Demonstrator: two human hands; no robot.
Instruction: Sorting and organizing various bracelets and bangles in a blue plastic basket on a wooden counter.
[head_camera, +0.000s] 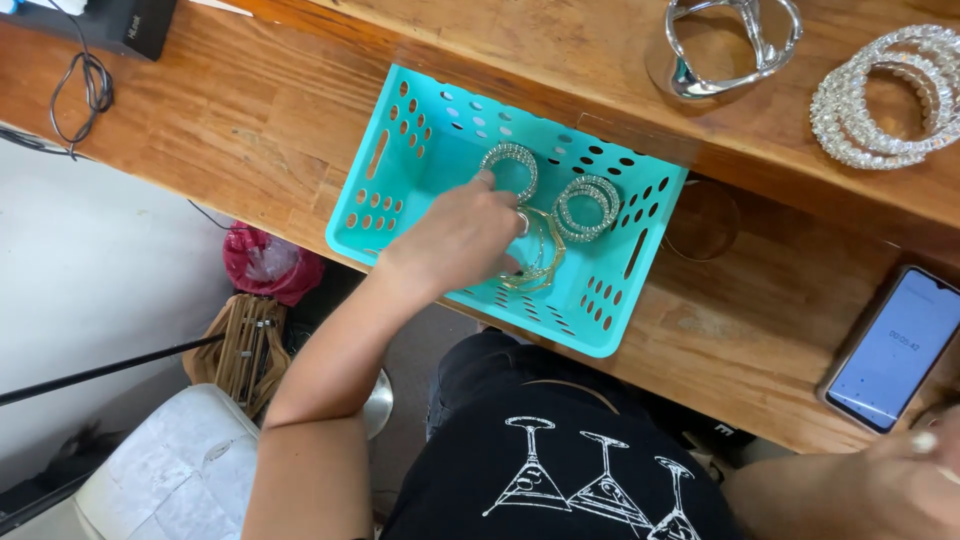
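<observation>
Your left hand (455, 235) is down inside the turquoise basket (395, 165), and its open top leaves you room above. The perforated walls hem you in on all sides. Beaded bangles (588, 207) crowd the far right of the floor, gold bangles (545, 255) lie at your fingers; the left half is bare. On the table (250, 110), the phone (895, 350) blocks the right edge.
</observation>
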